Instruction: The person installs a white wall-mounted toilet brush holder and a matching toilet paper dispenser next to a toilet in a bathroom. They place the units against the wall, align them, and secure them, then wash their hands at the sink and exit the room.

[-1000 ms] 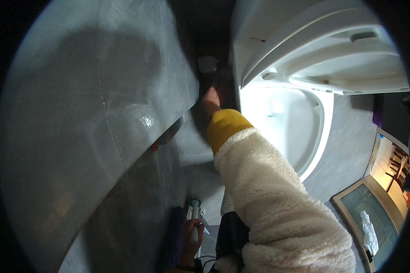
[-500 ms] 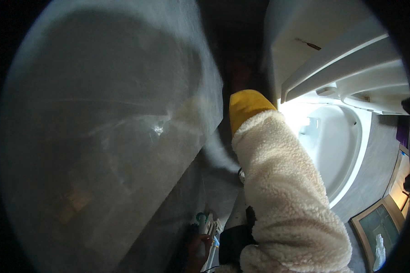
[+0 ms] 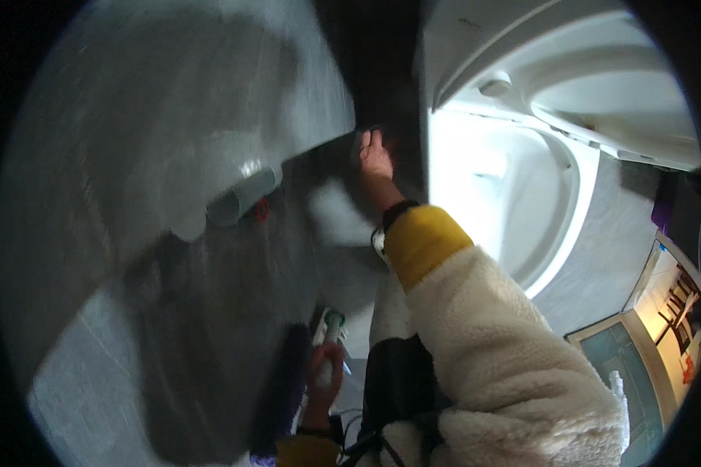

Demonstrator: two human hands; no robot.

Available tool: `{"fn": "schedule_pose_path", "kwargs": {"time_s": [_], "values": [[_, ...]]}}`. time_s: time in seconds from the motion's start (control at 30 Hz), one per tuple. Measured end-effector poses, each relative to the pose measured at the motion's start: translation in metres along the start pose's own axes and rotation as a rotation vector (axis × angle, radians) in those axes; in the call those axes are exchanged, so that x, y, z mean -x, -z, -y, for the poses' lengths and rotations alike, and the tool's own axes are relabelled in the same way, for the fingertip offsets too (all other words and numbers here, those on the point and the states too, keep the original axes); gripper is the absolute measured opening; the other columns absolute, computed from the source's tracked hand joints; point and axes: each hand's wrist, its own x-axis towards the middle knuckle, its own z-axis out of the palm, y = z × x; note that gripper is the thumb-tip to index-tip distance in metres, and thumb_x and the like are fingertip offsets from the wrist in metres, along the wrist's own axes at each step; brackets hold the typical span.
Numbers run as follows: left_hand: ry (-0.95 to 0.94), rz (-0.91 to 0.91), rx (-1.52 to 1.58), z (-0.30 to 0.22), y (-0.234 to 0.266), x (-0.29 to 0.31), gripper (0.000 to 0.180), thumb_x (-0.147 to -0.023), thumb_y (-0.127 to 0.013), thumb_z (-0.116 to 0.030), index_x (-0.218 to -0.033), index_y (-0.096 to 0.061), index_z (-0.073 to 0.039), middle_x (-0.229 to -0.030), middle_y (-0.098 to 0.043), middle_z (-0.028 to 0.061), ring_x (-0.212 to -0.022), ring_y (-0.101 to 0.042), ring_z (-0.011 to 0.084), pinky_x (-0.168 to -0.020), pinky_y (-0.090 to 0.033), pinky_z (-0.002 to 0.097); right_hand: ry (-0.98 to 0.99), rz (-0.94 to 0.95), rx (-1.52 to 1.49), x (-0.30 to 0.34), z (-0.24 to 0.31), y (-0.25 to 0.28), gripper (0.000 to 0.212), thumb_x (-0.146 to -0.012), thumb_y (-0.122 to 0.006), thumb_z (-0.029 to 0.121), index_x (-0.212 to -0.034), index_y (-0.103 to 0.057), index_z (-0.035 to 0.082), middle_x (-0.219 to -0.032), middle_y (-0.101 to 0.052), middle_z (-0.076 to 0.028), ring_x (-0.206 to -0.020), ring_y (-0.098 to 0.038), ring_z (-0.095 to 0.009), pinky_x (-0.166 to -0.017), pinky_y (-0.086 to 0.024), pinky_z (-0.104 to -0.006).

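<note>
My right hand (image 3: 375, 159) reaches up beside the toilet, near the corner of a grey panel. Its visible fingers look stretched out, with their tips in shadow. A cream fleece sleeve (image 3: 506, 335) with a yellow cuff covers that arm. Lower down, my left hand (image 3: 325, 370) is wrapped round a pale cylinder (image 3: 333, 331) with a green end. The white toilet bowl (image 3: 522, 194) lies to the right of my right hand, its lid (image 3: 615, 78) raised. At the left, a grey-green cylindrical shape (image 3: 245, 198) with a red bit beside it shows against the grey surface.
A large grey panel (image 3: 187, 109) fills the upper left, with a dark gap between it and the toilet. A fuzzy purple thing (image 3: 276, 397) lies beside my left hand. At the lower right stands a framed pane (image 3: 611, 354); a purple thing (image 3: 662, 202) is at the right rim.
My right hand has come into view past its cuff. The grey panel's edge has shifted, uncovering the cylindrical shape with the red bit. My left hand shows more fully, and the toilet sits higher in view.
</note>
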Motion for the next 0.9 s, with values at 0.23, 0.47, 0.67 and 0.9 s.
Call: {"fn": "schedule_pose_path", "kwargs": {"time_s": [0.23, 0.47, 0.67, 0.9], "values": [[0.137, -0.024, -0.016, -0.086, -0.024, -0.048, 0.029, -0.089, -0.072, -0.010, -0.116, -0.064, -0.004, -0.101, -0.066, 0.0074, -0.090, -0.062, 0.0130, -0.083, -0.052, 0.0299, 0.810, -0.099, 0.198, 0.215, -0.033, 0.159, 0.062, -0.079, -0.066, -0.002, -0.138, -0.048, 0.003, -0.127, -0.051, -0.016, -0.120, -0.049, -0.038, -0.097, -0.051, -0.0414], [0.090, 0.246, 0.196, -0.166, -0.037, -0.041, 0.086, -0.079, -0.073, -0.004, -0.155, -0.034, -0.015, -0.150, -0.045, 0.0117, -0.114, -0.055, 0.0181, -0.096, -0.048, 0.0354, 1.064, 0.037, 0.008, 0.310, -0.052, 0.273, 0.072, -0.071, -0.073, 0.000, -0.139, -0.048, 0.003, -0.129, -0.051, -0.016, -0.119, -0.050, -0.038, -0.098, -0.050, -0.0469], [-0.022, 0.365, 0.362, -0.189, -0.062, -0.005, 0.095, -0.071, -0.075, -0.001, -0.155, -0.032, -0.013, -0.151, -0.043, 0.0119, -0.139, -0.041, 0.0254, -0.109, -0.041, 0.0432, 1.007, -0.038, -0.152, 0.351, -0.062, 0.329, 0.094, -0.054, -0.088, 0.009, -0.139, -0.047, 0.003, -0.128, -0.049, -0.017, -0.117, -0.051, -0.037, -0.095, -0.049, -0.0467], [-0.329, 0.343, 0.260, -0.219, -0.087, 0.053, 0.113, -0.064, -0.091, -0.018, -0.156, -0.026, -0.014, -0.153, -0.036, 0.0157, -0.138, -0.041, 0.0309, -0.108, -0.044, 0.0476, 0.811, -0.231, -0.383, 0.396, -0.054, 0.341, 0.096, -0.058, -0.087, 0.006, -0.143, -0.041, 0.001, -0.129, -0.044, -0.018, -0.118, -0.048, -0.038, -0.099, -0.044, -0.0472]]}}
